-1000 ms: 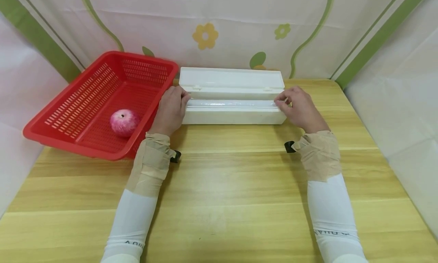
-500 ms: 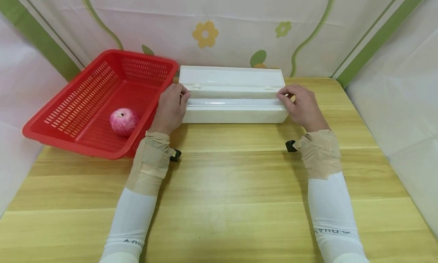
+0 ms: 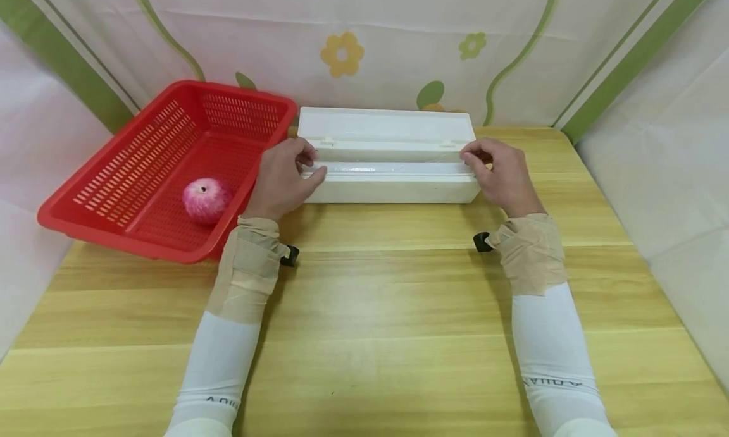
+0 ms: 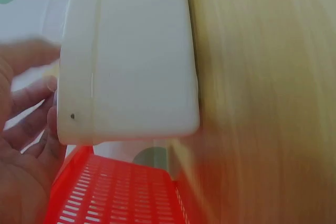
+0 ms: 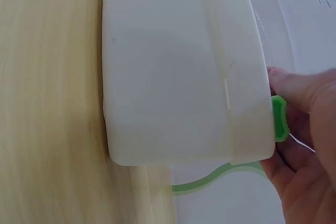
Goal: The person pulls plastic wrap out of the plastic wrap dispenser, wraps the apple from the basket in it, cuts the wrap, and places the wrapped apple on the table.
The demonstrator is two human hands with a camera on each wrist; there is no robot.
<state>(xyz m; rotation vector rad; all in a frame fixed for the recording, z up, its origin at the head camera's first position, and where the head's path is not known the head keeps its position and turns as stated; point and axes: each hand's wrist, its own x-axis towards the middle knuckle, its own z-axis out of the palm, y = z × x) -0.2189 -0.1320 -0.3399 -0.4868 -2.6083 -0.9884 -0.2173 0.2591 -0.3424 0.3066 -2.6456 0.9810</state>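
Note:
A long white cling film dispenser [image 3: 393, 192] stands at the back of the table with its lid [image 3: 387, 124] raised. Shiny clear cling film [image 3: 364, 168] lies across its top. At the box's left end is my left hand [image 3: 283, 178], its thumb apart from its bent fingers; the left wrist view shows these fingers behind the box edge. My right hand [image 3: 504, 174] pinches the film's edge at the right end, thumb against forefinger. Beside those fingers in the right wrist view sits a green slider [image 5: 281, 119] on the box edge.
Left of the box, a red plastic basket [image 3: 122, 244] holds a pink-red apple [image 3: 206, 200]. Its right rim is close to my left hand. Behind the wooden table [image 3: 364, 310] hangs a flower-patterned cloth [image 3: 387, 57].
My left thumb has parted from the fingertips it met half a second ago and moved right over the box's front edge. The right hand shifted slightly right and up, then stayed nearly still.

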